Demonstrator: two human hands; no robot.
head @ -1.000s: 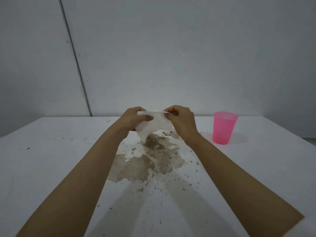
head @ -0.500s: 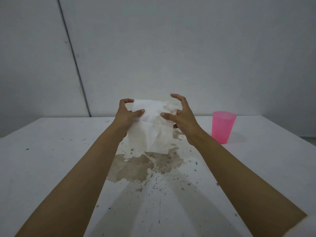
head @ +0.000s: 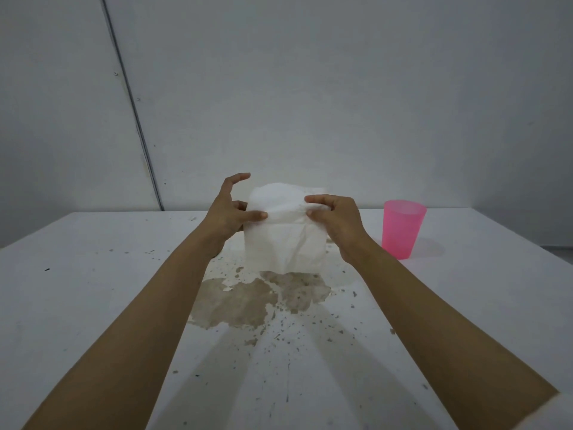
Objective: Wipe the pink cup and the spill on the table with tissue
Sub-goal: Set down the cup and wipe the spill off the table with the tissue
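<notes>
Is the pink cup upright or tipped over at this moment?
Upright. The pink cup stands on its narrow base on the white table, open rim up, to the right of the spill. Contents cannot be told.

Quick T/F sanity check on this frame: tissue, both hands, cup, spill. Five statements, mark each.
1. Both hands hold the tissue up off the table. True: left hand and right hand pinch its upper part.
2. The pink cup lies on its side. False: it stands upright, mouth up.
3. The cup is to the right of the right hand, untouched. True.
4. The brown spill is wiped away. False: it still spreads over the white table, below the tissue.
5. The tissue is balled into a tight wad. False: it hangs open as a sheet.
</notes>
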